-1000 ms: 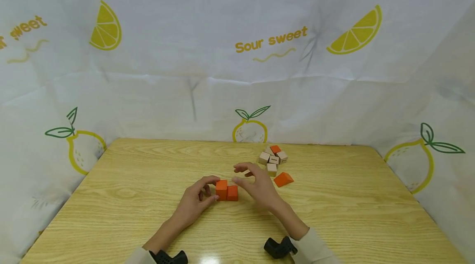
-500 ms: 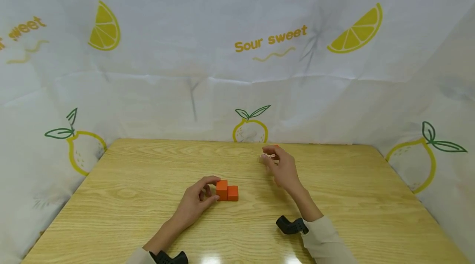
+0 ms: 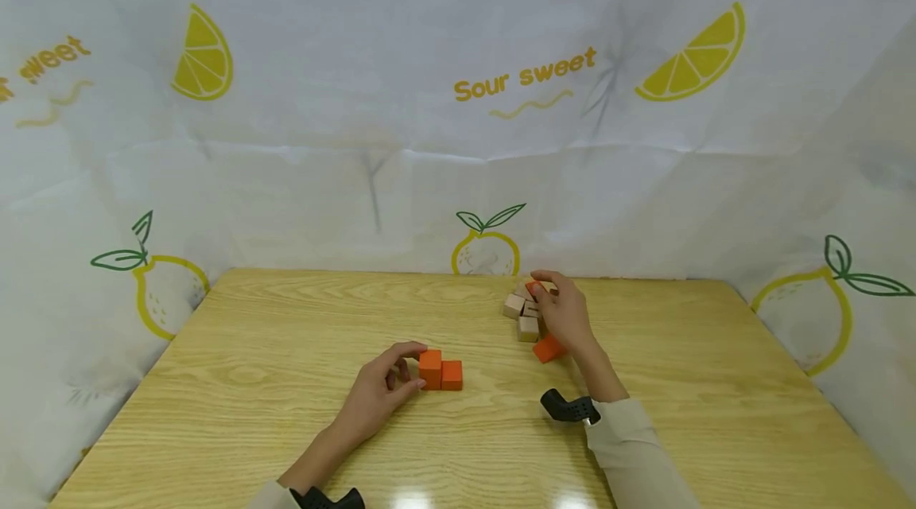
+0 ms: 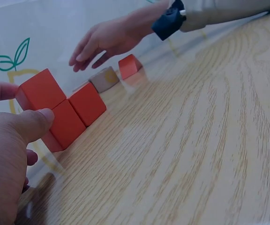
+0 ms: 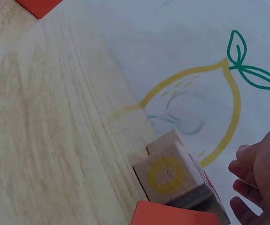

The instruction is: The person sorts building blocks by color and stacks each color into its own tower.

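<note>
My left hand pinches a stack of two orange cubes. In the left wrist view the thumb lies on the near side of the upper orange cube, while the index finger reaches its far side. A single orange cube stands against the stack's right side. Toward the table's back, my right hand hovers over a cluster of blocks, fingers loosely bent. Its thumb and index finger are near an orange block in that cluster; the left wrist view shows nothing between them.
Several plain wooden blocks make up the cluster, one with a yellow ring. An orange wedge block lies in front, partly behind the right hand. A white lemon-print cloth hangs behind the wooden table.
My right hand has left the orange cubes and moved right and back to the block cluster. The left hand has stayed at the stack.
</note>
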Demonstrator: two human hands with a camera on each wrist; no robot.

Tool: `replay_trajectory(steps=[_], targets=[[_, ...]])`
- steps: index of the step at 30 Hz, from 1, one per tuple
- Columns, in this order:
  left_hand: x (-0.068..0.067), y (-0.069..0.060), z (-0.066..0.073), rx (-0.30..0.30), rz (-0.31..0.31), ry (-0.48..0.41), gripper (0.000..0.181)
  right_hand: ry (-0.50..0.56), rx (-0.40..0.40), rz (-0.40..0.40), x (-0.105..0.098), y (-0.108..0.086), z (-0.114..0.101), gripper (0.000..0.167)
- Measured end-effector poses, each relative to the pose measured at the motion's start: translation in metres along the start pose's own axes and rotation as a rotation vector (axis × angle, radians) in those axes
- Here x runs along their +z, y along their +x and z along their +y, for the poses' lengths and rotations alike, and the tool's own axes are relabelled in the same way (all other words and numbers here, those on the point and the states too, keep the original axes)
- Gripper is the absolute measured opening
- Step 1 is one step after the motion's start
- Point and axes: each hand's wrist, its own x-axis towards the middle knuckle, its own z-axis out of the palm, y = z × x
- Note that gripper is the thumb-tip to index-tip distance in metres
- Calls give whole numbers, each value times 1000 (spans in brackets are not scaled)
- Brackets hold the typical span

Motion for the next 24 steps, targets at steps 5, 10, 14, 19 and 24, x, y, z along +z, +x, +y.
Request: replay_trajectory(steps=[5, 10, 14, 19, 24], targets=[[0, 0, 2, -8, 4, -3, 42, -65, 7, -23, 0, 6, 10, 34], [-1, 0, 3, -11, -3, -11, 42, -102, 5, -40, 0, 7, 19, 37], [-1, 1, 3, 0, -9, -9, 42, -102, 22, -94, -2, 7, 24, 41], [-1, 0, 3, -1, -3, -2, 42, -110, 69, -129, -3, 8, 28, 43], [-1, 0, 3, -8, -4, 5, 43, -73, 116, -115, -6, 9, 30, 40]])
